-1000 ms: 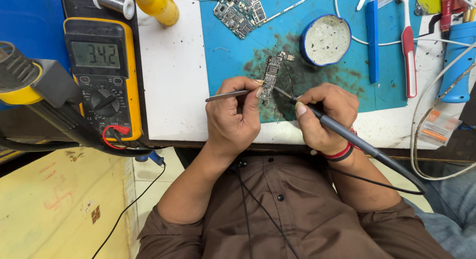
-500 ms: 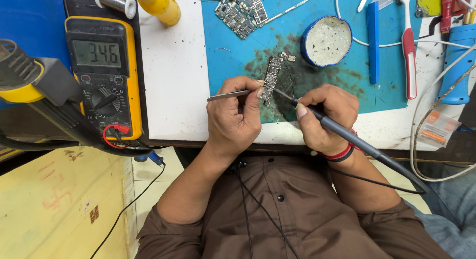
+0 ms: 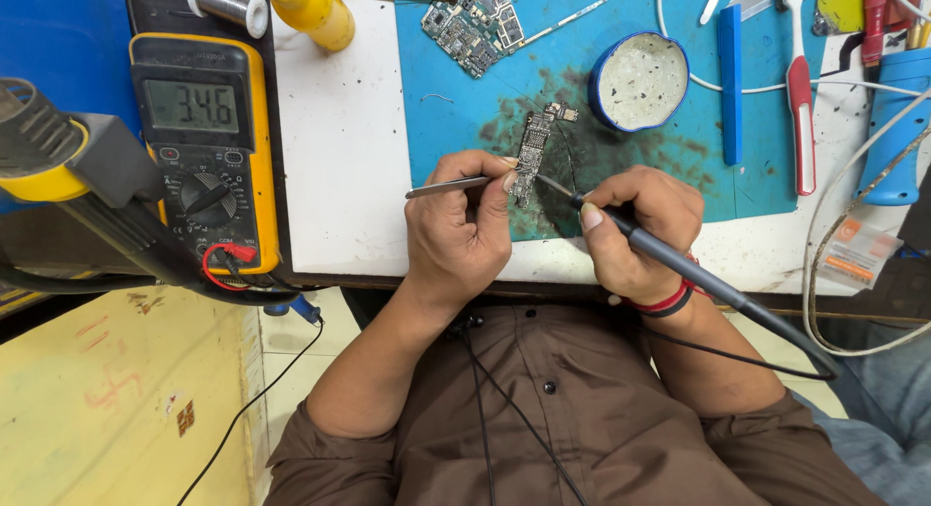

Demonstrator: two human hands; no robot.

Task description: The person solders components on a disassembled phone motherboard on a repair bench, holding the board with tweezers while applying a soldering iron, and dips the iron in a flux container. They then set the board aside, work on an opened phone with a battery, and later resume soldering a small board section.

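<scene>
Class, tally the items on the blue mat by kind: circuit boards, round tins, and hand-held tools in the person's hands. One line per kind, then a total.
Circuit boards: 2 (one being worked on, one at the mat's top edge)
Round tins: 1
Held tools: 2 (tweezers in left hand, soldering iron in right hand)
Total: 5

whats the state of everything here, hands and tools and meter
left hand: closed on tweezers, pressing the board
right hand: gripping soldering iron, tip at the board
board: flat on blue mat, bare
second board: lying loose at mat's top
meter: on, digits showing, red lead plugged in
round tin: open, pale paste inside
</scene>
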